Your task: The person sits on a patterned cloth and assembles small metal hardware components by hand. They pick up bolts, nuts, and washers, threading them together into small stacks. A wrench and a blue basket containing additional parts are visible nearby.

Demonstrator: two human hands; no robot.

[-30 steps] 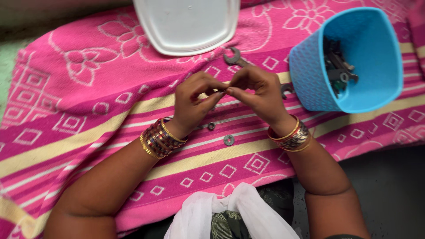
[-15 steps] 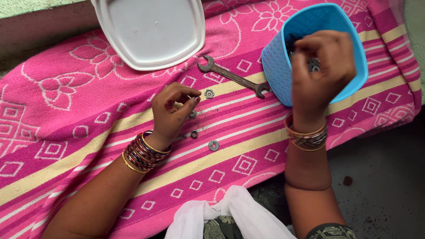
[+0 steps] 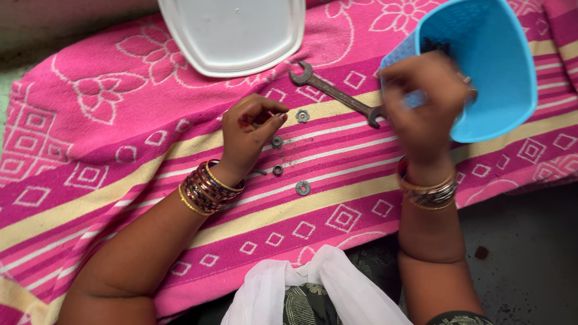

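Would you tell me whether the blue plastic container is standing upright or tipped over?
Tipped. The blue container leans with its open mouth turned toward the camera, inner wall showing, and the blurred right hand at its near rim.

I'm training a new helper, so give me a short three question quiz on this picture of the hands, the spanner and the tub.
1. True or false: the spanner lies inside the blue tub.
2. Which hand is by the tub's rim: A left hand, B right hand?
3. What white thing lies at the top of the pink towel?

Key:
1. False; it lies flat on the towel, between the white lid and the tub.
2. B; it is blurred, so what its fingers hold cannot be told.
3. The lid.
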